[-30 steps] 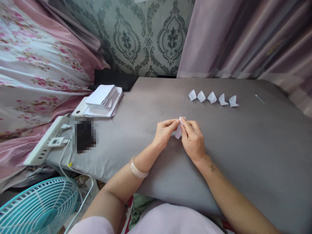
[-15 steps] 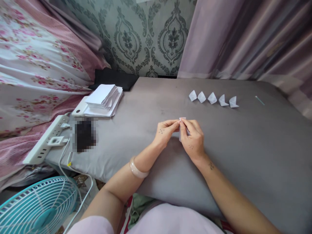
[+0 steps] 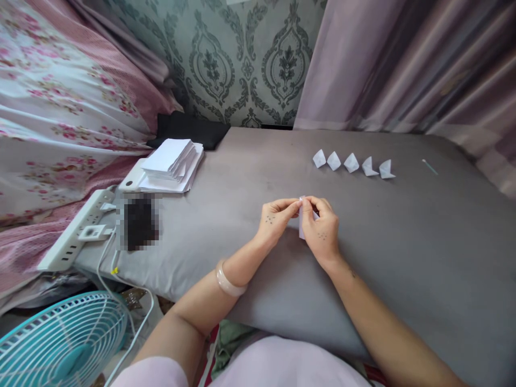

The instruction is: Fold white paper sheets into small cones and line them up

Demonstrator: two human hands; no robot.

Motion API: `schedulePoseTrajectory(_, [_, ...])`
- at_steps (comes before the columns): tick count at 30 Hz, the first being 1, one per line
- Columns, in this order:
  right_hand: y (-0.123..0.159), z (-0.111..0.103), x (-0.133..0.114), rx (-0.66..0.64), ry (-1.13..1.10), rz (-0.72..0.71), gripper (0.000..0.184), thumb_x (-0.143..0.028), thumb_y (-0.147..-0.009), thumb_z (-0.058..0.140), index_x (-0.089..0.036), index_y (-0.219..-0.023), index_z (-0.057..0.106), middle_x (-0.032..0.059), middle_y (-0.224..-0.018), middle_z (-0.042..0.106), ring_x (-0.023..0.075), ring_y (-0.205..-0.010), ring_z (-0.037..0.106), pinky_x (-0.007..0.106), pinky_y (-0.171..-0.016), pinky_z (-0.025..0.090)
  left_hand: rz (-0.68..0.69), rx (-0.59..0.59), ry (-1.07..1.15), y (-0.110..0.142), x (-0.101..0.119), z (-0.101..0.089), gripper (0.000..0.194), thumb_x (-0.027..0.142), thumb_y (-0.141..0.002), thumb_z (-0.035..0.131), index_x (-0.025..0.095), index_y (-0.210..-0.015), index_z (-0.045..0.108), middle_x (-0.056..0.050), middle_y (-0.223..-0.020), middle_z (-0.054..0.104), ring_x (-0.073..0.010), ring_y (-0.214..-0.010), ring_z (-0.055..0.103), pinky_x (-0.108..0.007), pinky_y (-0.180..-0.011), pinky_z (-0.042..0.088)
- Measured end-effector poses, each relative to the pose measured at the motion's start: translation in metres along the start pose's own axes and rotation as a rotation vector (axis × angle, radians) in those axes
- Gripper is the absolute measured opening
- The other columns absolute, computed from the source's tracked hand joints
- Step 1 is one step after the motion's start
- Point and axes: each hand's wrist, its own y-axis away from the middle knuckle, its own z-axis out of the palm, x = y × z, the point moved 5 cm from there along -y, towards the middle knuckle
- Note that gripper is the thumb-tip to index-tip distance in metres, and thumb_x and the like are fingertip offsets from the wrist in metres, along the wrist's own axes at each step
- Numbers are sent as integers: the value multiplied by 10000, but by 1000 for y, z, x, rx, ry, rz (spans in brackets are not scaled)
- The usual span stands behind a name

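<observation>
Between my fingertips is a small piece of folded white paper [image 3: 302, 228], held upright above the grey surface. My left hand [image 3: 276, 219] pinches its top edge with thumb and forefinger. My right hand [image 3: 321, 228] is closed on the same paper from the right, and its thumb and fingers hide most of it. Beyond my hands, several folded paper shapes [image 3: 351, 163] stand in a row on the grey cover. A stack of white paper [image 3: 167, 156] lies to the far left of my hands.
The grey-covered surface [image 3: 242, 177] runs to the wall and curtains. At left are a white power strip [image 3: 76, 231] with cables, a pixelated dark patch [image 3: 140, 222] and a black cloth [image 3: 193, 130]. A blue fan [image 3: 72, 344] stands lower left. A thin stick [image 3: 430, 167] lies at right.
My fingers have shifted slightly along the paper's top edge. The paper has turned, and its lower strip now hangs straighter beside my right thumb. The row of shapes stays put.
</observation>
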Motion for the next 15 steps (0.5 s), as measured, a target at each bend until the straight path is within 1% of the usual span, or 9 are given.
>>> schedulePoseTrajectory(6, [2,1,-3,1,19,5,191,-294,-925,491,-175,-880,634,88,-858,664,198,-815,635,349,-767,504,26,18,29,0,4,0,218,344,-726,753,159,-838,778,-77,-863,744,-158,-793,642,-320,-801,513])
schedulePoseTrajectory(11, [4,3,-6,-29,39,2,191,-310,-933,472,-197,-875,615,81,-851,657,195,-808,622,347,-760,498,12,55,28,0,4,-3,212,345,-704,766,156,-800,776,-61,-792,732,-158,-769,637,-324,-799,507])
schedulePoseTrajectory(15, [5,4,-6,-47,48,18,199,-313,-926,469,-200,-851,615,82,-834,656,198,-799,616,355,-759,498,-12,93,17,0,2,-5,178,311,-686,767,149,-761,769,-53,-755,723,-148,-738,627,-315,-782,497])
